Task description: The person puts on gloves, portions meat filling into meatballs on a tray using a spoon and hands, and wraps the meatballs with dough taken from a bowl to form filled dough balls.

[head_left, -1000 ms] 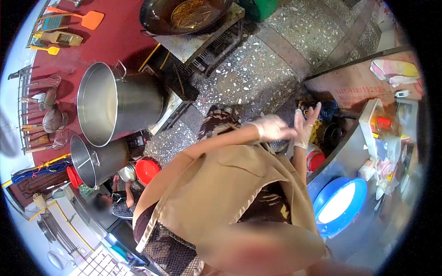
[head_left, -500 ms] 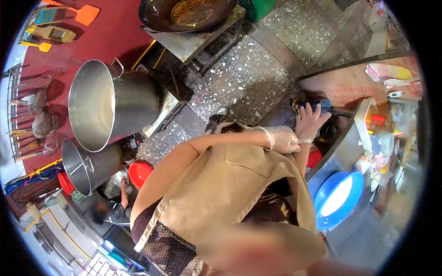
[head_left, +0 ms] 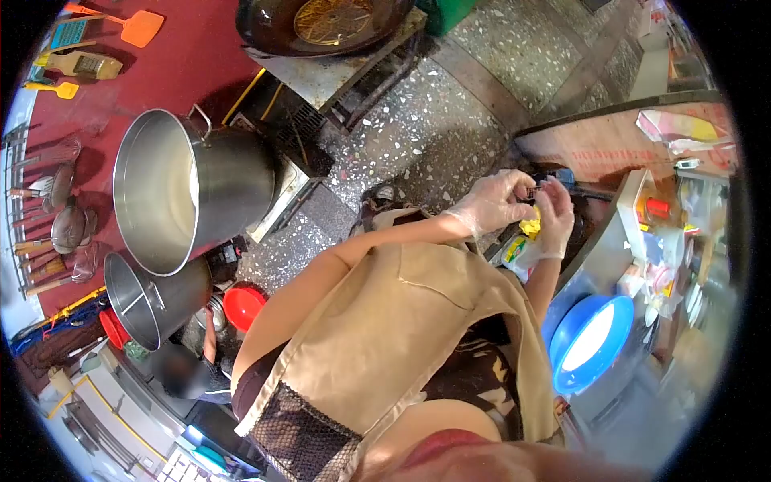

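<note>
My left hand (head_left: 496, 201), in a thin clear plastic glove, has its fingers bent and the thumb apart from them. Facing it is my right hand (head_left: 556, 221), gloved in the same clear plastic, with curved fingers. I see nothing held in either one. The fingertips come close together, but I cannot tell whether they touch. Loose glove plastic bunches around the right wrist. Behind and below the hands is something yellow (head_left: 530, 225), partly hidden between them. My tan apron (head_left: 393, 297) covers the body below the arms.
At left stand a large steel pot (head_left: 233, 193) and a smaller steel pot (head_left: 181, 293). A wok (head_left: 265, 32) sits on a stove at the top. A blue basin (head_left: 614, 333) rests on the right counter. Another person's arm (head_left: 210, 337) reaches near a red basin (head_left: 244, 308).
My left hand has let go of the right glove's cuff and moved up off the wrist. The right hand has turned from spread fingers to curved ones and sits slightly lower.
</note>
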### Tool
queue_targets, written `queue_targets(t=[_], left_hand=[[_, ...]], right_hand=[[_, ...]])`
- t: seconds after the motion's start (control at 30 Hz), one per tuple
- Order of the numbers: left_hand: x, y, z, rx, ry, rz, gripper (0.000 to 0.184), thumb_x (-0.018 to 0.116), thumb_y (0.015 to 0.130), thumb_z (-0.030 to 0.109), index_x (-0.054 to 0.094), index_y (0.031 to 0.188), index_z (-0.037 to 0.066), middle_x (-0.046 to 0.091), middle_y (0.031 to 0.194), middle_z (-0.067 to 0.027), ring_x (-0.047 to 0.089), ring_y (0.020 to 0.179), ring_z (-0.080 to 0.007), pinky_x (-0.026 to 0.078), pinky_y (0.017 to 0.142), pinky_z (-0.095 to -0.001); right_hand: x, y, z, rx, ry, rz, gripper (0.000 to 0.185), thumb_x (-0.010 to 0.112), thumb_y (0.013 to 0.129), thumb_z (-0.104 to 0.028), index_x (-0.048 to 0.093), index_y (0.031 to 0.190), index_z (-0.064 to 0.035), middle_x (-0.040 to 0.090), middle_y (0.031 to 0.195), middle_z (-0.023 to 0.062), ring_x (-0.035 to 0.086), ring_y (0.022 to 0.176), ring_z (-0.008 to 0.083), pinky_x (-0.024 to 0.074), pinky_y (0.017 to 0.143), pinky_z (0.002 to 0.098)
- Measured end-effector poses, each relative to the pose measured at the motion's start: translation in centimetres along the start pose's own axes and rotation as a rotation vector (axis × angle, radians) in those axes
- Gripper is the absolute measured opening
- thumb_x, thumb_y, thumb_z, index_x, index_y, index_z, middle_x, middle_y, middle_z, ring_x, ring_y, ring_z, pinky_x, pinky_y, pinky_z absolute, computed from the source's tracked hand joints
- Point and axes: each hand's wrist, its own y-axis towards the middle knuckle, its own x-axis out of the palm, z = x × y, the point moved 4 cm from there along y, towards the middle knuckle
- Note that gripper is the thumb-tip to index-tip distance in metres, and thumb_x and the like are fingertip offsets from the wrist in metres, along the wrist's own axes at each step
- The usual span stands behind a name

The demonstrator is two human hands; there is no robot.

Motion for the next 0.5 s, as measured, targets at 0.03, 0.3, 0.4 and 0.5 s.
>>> queue_targets(t=[0.03,0.3,0.4,0.5], left_hand=[[-0.2,0.3,-0.2,-0.001,-0.002,-0.003,0.026,0.073,0.073,0.020,0.062,0.091,0.005,0.063,0.079,-0.0053,0.058,0.069,-0.0150,0.049,0.068,-0.0302],[-0.4,0.4,-1.3,-0.165,0.009,-0.208,0.021,0.072,0.074,0.019,0.062,0.086,0.005,0.063,0.075,-0.0061,0.060,0.071,-0.0138,0.048,0.066,-0.0297],[-0.7,0.6,-0.8,-0.184,0.063,-0.249,0.024,0.071,0.074,0.024,0.062,0.085,0.004,0.064,0.075,-0.0080,0.061,0.071,-0.0173,0.047,0.066,-0.0314],[-0.7,0.8,-0.7,-0.165,0.094,-0.275,0.028,0.070,0.075,0.029,0.062,0.085,0.004,0.065,0.077,-0.0100,0.062,0.072,-0.0206,0.048,0.066,-0.0328]], right_hand=[[0.6,-0.5,-0.4,-0.016,-0.069,-0.052,0.044,0.070,0.078,-0.011,0.055,0.119,-0.0024,0.059,0.109,0.0088,0.056,0.100,0.0173,0.0434,0.090,0.0309],[1.1,-1.8,-1.5,-0.128,-0.375,-0.029,0.049,0.075,0.072,-0.011,0.057,0.117,-0.0047,0.061,0.109,0.0096,0.057,0.103,0.0195,0.0413,0.094,0.0324],[1.1,-2.0,-2.5,-0.215,-0.515,-0.008,0.047,0.075,0.071,-0.011,0.058,0.115,-0.0048,0.063,0.105,0.0092,0.058,0.102,0.0191,0.0419,0.093,0.0321],[1.2,-2.2,-2.9,-0.214,-0.508,0.023,0.046,0.076,0.071,-0.012,0.059,0.113,-0.0060,0.063,0.103,0.0087,0.058,0.100,0.0189,0.0425,0.092,0.0324]])
